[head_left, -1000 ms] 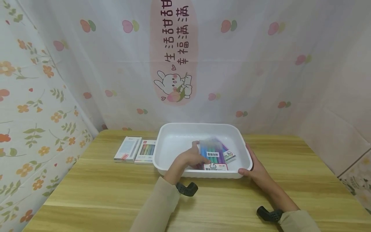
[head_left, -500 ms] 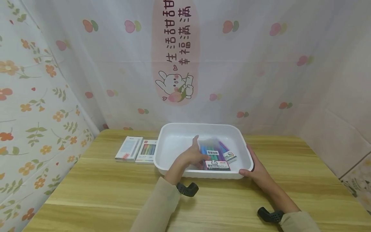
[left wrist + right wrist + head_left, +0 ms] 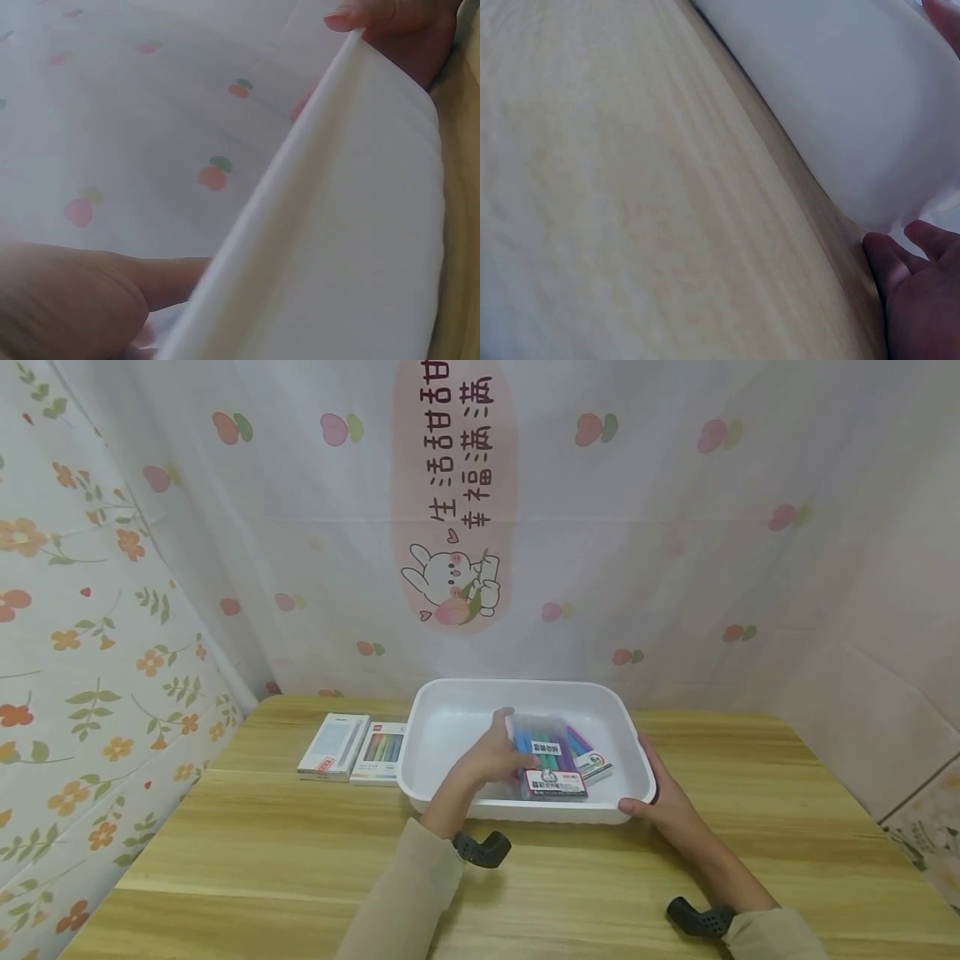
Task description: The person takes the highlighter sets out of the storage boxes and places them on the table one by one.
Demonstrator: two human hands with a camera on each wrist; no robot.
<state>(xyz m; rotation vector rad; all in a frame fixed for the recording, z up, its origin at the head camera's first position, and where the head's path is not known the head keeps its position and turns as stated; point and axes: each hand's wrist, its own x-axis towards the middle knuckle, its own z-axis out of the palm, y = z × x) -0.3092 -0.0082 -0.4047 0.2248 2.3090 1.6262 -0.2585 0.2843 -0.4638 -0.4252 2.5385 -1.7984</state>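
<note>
Inside a white plastic tray (image 3: pixel 442 735), my left hand (image 3: pixel 491 753) grips the left side of a clear pack of coloured pens (image 3: pixel 553 760), its thumb lying over the front. The pack shows blue, green and purple barrels and a white label. Partly under it lies a second pack of pens (image 3: pixel 592 764), with a white label at its lower end. My right hand (image 3: pixel 667 797) holds the tray's front right corner, thumb on the rim and fingers along the outer side. In the left wrist view the tray's wall (image 3: pixel 360 202) hides most of my left hand (image 3: pixel 82 300).
Left of the tray, a white box with coloured sticks pictured on it (image 3: pixel 378 753) lies close by the tray's side. Another pale box (image 3: pixel 333 747) lies beside it. Behind the wooden table (image 3: pixel 570 893) hangs a printed cloth (image 3: pixel 322 543).
My left hand and the pen pack have shifted slightly left in the tray, and the pack has turned a little. My right hand stays on the tray corner.
</note>
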